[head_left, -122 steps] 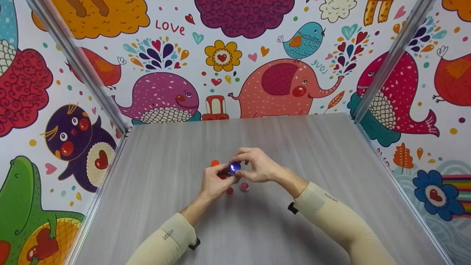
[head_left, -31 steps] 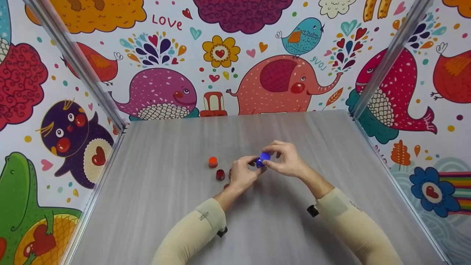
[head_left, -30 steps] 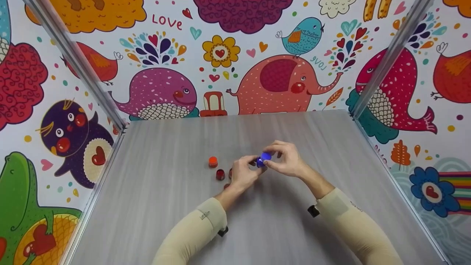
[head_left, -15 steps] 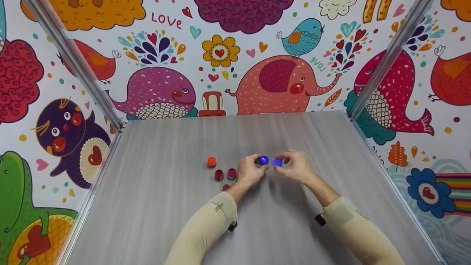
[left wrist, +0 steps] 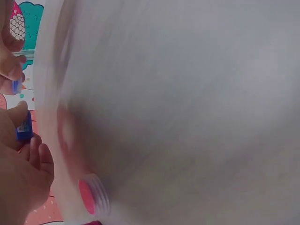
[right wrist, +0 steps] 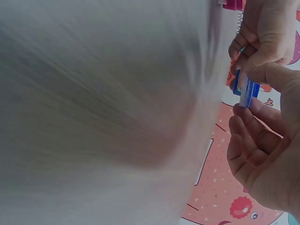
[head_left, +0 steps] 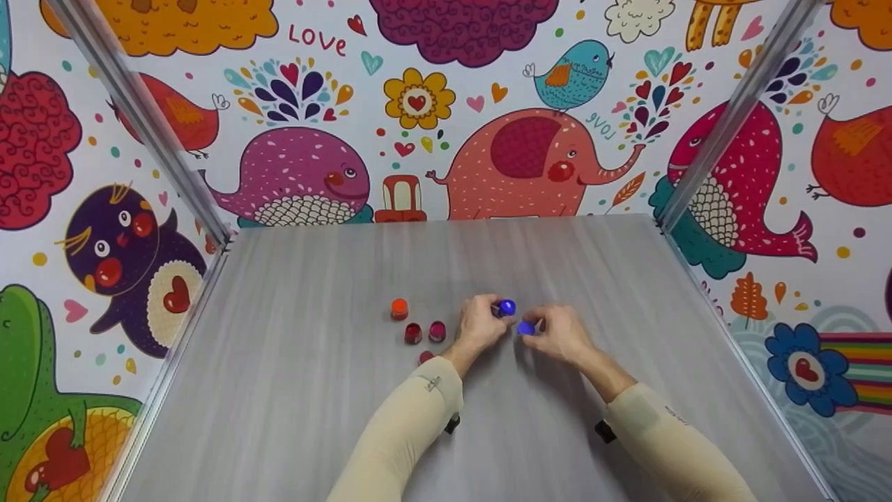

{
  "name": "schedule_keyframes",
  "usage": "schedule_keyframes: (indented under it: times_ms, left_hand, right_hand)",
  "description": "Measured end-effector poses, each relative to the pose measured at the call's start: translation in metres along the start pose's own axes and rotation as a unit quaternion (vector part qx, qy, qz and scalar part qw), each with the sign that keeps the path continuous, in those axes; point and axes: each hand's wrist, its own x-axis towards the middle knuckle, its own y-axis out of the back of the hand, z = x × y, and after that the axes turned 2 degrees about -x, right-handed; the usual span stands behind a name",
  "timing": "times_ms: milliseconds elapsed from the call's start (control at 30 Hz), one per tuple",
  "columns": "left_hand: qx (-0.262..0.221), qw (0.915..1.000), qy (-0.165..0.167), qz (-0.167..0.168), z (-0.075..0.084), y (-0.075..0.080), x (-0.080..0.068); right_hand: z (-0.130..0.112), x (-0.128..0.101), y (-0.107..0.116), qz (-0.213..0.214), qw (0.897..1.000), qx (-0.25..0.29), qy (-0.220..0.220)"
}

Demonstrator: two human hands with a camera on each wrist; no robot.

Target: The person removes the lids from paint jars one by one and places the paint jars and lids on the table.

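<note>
Nearest to us, two arms in beige sleeves reach over the grey wood-grain table (head_left: 293,390). Our right hand (head_left: 562,336) pinches a small blue cap (head_left: 526,328) between thumb and fingertips, low over the table; the right wrist view shows that cap (right wrist: 245,93) edge-on, ribbed, clamped at the thumb tip. Just beside it and a little farther off, our left hand (head_left: 479,326) curls its fingers round a small blue pot (head_left: 506,307), whose open top shines deep blue; in the left wrist view the pot (left wrist: 23,130) sits between thumb and forefinger. Cap and pot are apart, close to each other, near the table's middle.

Left of our left hand stand a dark red pot (head_left: 413,333) and a pinkish-red pot (head_left: 437,331), nearly touching. Another reddish one (head_left: 426,357) peeks out beside the left wrist, mostly hidden. Slightly farther, an orange pot (head_left: 398,309) stands alone.

Beyond the table rise walls (head_left: 446,104) covered in cartoon whales, an elephant and birds.
</note>
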Motion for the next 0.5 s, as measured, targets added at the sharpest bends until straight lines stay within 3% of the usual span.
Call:
schedule_keyframes:
  times_ms: [500]
  left_hand:
    - [0.046, 0.9988, -0.001, -0.013, -0.005, -0.005, 0.003]
  right_hand:
    - [0.002, -0.005, -0.014, -0.026, 1.0, 0.009, -0.009]
